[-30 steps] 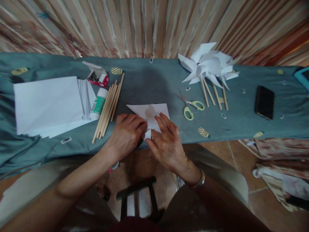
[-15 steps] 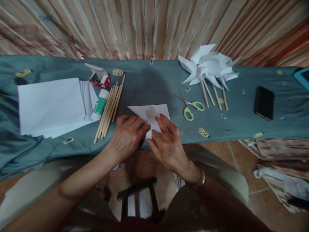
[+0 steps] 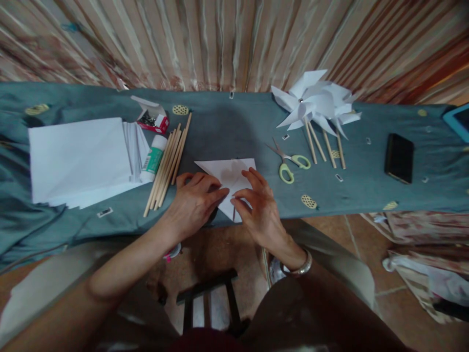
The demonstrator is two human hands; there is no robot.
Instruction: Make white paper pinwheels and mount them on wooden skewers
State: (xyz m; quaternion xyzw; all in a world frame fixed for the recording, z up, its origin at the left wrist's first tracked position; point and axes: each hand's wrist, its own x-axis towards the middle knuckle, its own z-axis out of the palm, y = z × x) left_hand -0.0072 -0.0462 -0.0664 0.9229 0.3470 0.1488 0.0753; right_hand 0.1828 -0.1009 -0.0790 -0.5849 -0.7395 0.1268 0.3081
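A white sheet of paper [image 3: 230,171] with a slanted left edge lies at the table's front edge, its lower corner pointing toward me. My left hand [image 3: 194,200] is closed at the paper's left side, thumb and fingertips on the sheet. At the right side, my right hand [image 3: 258,205] pinches the paper near its middle between thumb and forefinger, the other fingers bent above it. A short dark slit or crease shows in the lower corner. Scissors [image 3: 286,159] with green handles lie partly open to the right of the paper.
Left are a stack of paper [image 3: 76,161], a glue stick [image 3: 154,156], wooden sticks [image 3: 168,166] and an open box of pins [image 3: 154,120]. Finished paper pinwheels [image 3: 311,100] lie at the back right. A dark phone [image 3: 399,157] rests farther right on the green cloth [image 3: 234,129].
My right thumb and forefinger have come together in a pinch on the paper. The paper's lower corner now shows between my hands, where a small raised piece showed before.
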